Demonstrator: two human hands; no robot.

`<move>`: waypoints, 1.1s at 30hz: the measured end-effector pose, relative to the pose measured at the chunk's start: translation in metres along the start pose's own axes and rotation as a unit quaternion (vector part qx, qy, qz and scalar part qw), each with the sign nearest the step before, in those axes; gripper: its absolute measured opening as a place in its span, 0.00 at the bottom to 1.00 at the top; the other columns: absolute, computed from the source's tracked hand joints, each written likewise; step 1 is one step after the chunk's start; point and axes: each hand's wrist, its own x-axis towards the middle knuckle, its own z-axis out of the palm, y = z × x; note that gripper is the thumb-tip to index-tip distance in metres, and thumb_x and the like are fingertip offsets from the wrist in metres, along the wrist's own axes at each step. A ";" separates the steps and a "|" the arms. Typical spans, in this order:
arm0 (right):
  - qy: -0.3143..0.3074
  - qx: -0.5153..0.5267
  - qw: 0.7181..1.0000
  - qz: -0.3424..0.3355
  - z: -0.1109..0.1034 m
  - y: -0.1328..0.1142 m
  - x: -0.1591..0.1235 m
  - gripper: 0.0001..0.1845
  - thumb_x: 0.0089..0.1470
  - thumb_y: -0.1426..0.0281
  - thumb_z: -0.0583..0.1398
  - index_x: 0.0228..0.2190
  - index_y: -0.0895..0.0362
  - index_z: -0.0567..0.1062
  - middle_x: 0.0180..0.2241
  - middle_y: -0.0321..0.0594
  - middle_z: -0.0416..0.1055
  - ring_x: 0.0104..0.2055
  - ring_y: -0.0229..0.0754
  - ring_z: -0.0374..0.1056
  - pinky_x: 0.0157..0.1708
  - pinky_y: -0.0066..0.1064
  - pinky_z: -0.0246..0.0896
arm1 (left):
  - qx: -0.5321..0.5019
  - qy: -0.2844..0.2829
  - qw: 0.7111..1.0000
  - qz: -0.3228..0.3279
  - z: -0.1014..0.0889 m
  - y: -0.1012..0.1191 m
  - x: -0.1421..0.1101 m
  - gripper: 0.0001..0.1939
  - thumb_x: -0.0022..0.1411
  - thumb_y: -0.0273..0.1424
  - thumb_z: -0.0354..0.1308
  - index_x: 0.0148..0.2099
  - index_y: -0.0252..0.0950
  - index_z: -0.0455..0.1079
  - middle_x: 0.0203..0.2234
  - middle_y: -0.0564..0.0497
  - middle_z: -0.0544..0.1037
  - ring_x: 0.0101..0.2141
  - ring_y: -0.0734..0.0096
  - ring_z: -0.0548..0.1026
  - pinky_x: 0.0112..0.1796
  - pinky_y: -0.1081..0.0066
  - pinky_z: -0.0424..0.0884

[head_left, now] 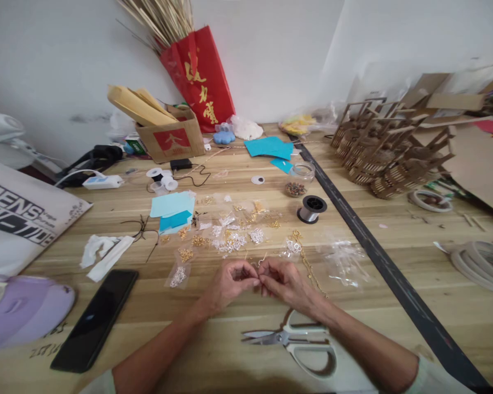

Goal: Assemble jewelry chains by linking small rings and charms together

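Observation:
My left hand (235,282) and my right hand (282,279) meet fingertip to fingertip above the table. Thumb and index finger of each are pinched together; what lies between them is too small to make out. Just beyond the fingers spread small bags of gold findings (185,254) and silver-coloured findings (235,241). A gold chain (307,262) lies right of my right hand, beside some silver rings (292,247). Below my right wrist rest open scissors (287,336) with pale handles, blades pointing left.
A wire spool (312,209) and a glass jar (303,172) stand behind, right of centre. A black phone (94,320) lies at left, near white tissue (109,254). Small wooden baskets (388,150) crowd the back right. A dark strip (365,246) crosses the table. Clear bags (345,260) lie beside it.

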 end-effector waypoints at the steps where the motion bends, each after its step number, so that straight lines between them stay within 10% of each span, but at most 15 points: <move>1: -0.002 0.007 1.000 -0.001 0.000 0.000 0.000 0.06 0.58 0.71 0.56 0.30 0.58 0.68 0.22 0.35 0.71 0.24 0.34 0.67 0.24 0.24 0.58 | 0.011 0.001 1.000 0.003 0.000 0.001 0.000 0.04 0.52 0.26 0.64 0.28 0.31 0.73 0.22 0.51 0.76 0.26 0.74 0.72 0.30 0.75 0.67; 18: -0.005 -0.100 0.990 -0.096 0.000 0.002 -0.004 0.16 0.62 0.73 0.54 0.51 0.55 0.59 0.31 0.36 0.72 0.29 0.36 0.69 0.26 0.25 0.64 | -0.056 -0.012 0.998 -0.036 -0.008 -0.006 0.002 0.07 0.52 0.31 0.64 0.29 0.31 0.72 0.22 0.53 0.74 0.25 0.76 0.69 0.30 0.75 0.65; 33: 0.000 -0.216 0.962 -0.168 -0.003 -0.004 -0.004 0.05 0.64 0.73 0.52 0.39 0.56 0.67 0.32 0.38 0.73 0.30 0.36 0.70 0.32 0.26 0.64 | -0.061 -0.017 0.997 -0.043 -0.008 -0.005 0.001 0.09 0.52 0.32 0.65 0.29 0.31 0.71 0.22 0.53 0.73 0.25 0.75 0.68 0.30 0.74 0.64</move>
